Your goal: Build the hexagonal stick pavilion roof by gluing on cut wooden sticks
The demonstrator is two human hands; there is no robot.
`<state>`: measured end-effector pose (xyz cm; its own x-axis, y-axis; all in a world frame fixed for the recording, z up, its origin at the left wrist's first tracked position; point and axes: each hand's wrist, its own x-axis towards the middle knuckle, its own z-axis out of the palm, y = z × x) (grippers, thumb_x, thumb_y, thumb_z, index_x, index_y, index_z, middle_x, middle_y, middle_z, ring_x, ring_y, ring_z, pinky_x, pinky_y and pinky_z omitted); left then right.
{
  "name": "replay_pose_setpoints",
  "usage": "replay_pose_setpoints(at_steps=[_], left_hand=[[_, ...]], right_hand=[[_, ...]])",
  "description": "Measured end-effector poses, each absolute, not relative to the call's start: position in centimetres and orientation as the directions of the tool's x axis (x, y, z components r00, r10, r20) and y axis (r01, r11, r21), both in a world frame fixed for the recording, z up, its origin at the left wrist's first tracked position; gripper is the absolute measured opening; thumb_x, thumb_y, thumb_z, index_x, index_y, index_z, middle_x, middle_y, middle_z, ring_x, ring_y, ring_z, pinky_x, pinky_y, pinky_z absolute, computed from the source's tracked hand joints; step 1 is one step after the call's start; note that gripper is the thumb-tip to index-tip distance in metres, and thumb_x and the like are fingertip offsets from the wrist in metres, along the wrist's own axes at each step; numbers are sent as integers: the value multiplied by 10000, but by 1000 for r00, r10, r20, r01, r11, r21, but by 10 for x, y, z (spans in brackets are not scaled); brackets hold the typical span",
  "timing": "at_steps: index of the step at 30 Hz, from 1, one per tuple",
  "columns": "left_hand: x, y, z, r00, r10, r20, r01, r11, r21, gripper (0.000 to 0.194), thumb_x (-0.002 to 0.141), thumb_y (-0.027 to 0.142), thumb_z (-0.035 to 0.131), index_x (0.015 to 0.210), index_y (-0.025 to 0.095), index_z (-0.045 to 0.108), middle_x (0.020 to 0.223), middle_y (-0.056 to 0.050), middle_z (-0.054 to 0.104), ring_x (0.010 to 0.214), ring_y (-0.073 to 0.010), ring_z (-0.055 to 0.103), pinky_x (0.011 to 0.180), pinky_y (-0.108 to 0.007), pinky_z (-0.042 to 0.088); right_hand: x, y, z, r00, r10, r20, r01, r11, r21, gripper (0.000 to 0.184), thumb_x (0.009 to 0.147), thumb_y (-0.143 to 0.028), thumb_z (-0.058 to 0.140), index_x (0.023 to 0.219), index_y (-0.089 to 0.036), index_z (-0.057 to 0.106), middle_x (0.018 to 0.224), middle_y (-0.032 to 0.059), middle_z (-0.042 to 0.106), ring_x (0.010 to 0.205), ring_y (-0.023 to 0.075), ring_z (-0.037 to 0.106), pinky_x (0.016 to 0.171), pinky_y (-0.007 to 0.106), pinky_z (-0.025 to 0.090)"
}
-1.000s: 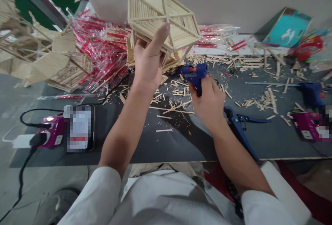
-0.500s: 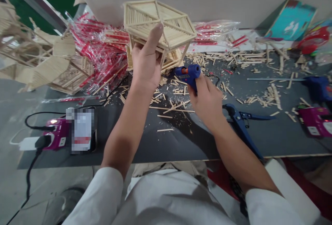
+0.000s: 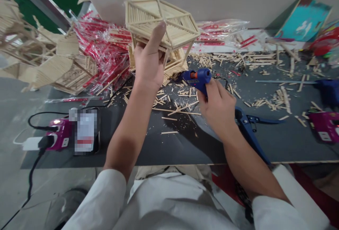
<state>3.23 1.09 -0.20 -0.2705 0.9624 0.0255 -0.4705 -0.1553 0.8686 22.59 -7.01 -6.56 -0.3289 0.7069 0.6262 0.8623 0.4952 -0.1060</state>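
1. Left hand (image 3: 149, 60): its grip is closed around the stick model (image 3: 181, 28), at the far middle of the surface (image 3: 159, 154).
2. Right hand (image 3: 218, 104): its grip wraps the blue glue gun (image 3: 203, 78), by the model's near right side.

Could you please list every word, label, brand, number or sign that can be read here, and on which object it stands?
No text can be read clearly.
Glue gun: a small pale label, too small and blurred to read.
Phone: the screen is pixelated, so nothing is legible.
Teal panel: a white mark, with no readable letters.
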Motion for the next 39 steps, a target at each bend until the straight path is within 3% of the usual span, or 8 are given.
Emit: replay_pose_setpoints(at_steps=[9, 13, 15, 18, 26, 32, 37, 39], left_hand=[[31, 7, -1, -250, 966, 67, -471, -182, 863, 680, 985, 274, 652, 1565, 544, 420, 1480, 217, 662, 1568, -179, 472, 1363, -494, 365], [33, 6, 1, -284, 954, 101, -524, -242, 817, 381, 1013, 199, 663, 1371, 316, 609, 1417, 56, 734, 1442, -214, 615, 1285, -475, 466], [34, 7, 0, -294, 951, 99, -528, -248, 813, 183, 1026, 194, 663, 1168, 308, 644, 1341, 55, 766, 1364, -183, 665, 1227, -412, 520], [35, 8, 0, -302, 947, 105, -518, -256, 816, 129, 1023, 180, 669, 1066, 297, 634, 1268, 63, 790, 1304, -179, 692, 1186, -389, 542], [33, 10, -5, -275, 953, 125, -485, -250, 838, 117, 1013, 265, 702, 1073, 362, 674, 1318, 123, 765, 1413, -182, 618, 1184, -413, 534], [35, 8, 0, -267, 963, 45, -470, -171, 866, 450, 1048, 289, 668, 1449, 474, 582, 1389, 172, 731, 1567, -175, 469, 1361, -420, 327], [35, 14, 0, -291, 950, 115, -520, -257, 814, 387, 1067, 142, 529, 1442, 235, 552, 1436, -11, 718, 1384, -200, 657, 1288, -469, 461], [35, 17, -1, -305, 945, 122, -492, -266, 829, 381, 1058, 122, 482, 1413, 243, 551, 1440, -11, 717, 1351, -193, 671, 1250, -479, 500]], right_hand=[[236, -78, -67, -277, 719, 637, 905, 418, -79, 371, 1063, -275, 550, 1411, -155, 597, 1069, 153, 745, 940, 271, 751, 790, 361, 597], [230, -74, -70, -230, 679, 698, 907, 409, -100, 354, 1070, -345, 588, 1370, -159, 610, 1028, 140, 744, 906, 265, 746, 754, 350, 587], [226, -72, -71, -233, 676, 699, 905, 414, -98, 351, 1074, -359, 597, 1361, -158, 605, 1027, 139, 745, 914, 264, 747, 738, 339, 581], [219, -69, -72, -264, 684, 680, 891, 442, -99, 327, 1078, -316, 589, 1359, -149, 596, 1023, 135, 741, 911, 256, 748, 743, 333, 580], [213, -66, -72, -279, 725, 630, 867, 472, -159, 352, 1068, -210, 536, 1410, -140, 584, 1044, 141, 736, 946, 263, 748, 819, 361, 602], [213, -66, -71, -312, 706, 636, 857, 498, -132, 356, 1068, -187, 518, 1413, -115, 563, 1047, 144, 741, 949, 255, 742, 824, 348, 600], [214, -67, -69, -313, 743, 591, 851, 496, -173, 372, 1057, -169, 510, 1421, -112, 564, 1058, 160, 742, 968, 276, 744, 817, 366, 604], [215, -67, -68, -311, 755, 577, 848, 494, -189, 378, 1062, -175, 497, 1430, -117, 563, 1061, 166, 743, 966, 286, 745, 816, 383, 609]])
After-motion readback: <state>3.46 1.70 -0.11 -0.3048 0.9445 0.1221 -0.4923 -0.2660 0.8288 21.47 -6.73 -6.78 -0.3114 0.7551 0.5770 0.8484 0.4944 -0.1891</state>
